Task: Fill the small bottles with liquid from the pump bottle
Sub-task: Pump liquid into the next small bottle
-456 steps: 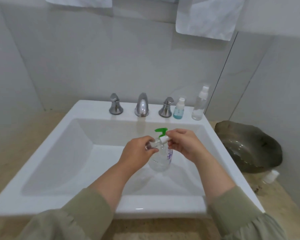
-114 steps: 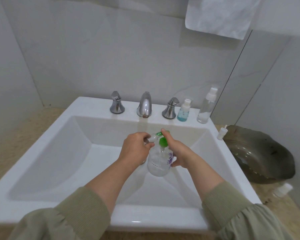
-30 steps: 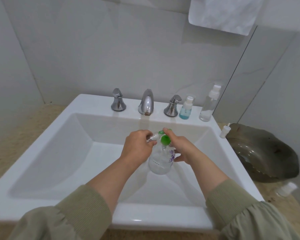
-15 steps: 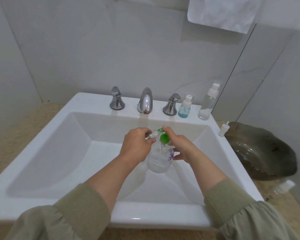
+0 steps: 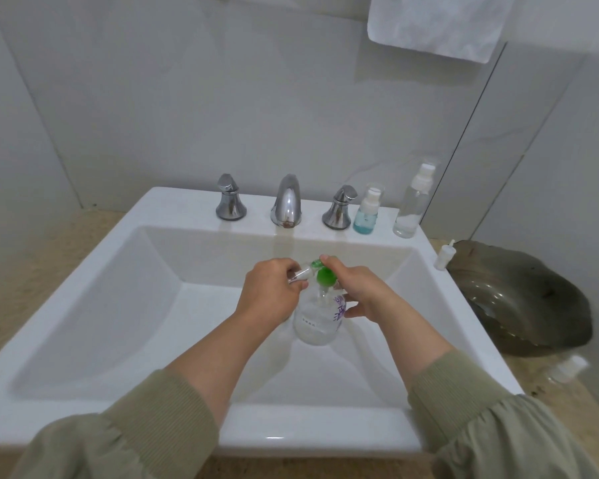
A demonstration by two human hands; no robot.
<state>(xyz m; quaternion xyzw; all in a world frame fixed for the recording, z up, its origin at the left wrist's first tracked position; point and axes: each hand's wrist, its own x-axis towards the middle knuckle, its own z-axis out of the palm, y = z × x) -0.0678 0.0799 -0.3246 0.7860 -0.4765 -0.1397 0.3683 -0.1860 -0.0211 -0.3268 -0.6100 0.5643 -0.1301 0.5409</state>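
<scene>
A clear pump bottle with a green pump head is held over the white sink. My right hand grips its side, with the index finger lying on the pump head. My left hand grips a small clear bottle, tilted with its mouth at the green nozzle. On the sink's back ledge stand a small bottle with blue liquid and a taller clear spray bottle. A small white pump cap stands on the sink's right rim.
A chrome faucet with a handle on each side sits at the back of the sink. To the right a dark shell-shaped bowl rests on the beige counter, with another small bottle below it. A white towel hangs above.
Fifteen seconds ago both hands worked at the small bottle's top; the white cap now stands on the sink rim. Over the last second both hands stay put, the finger on the pump head.
</scene>
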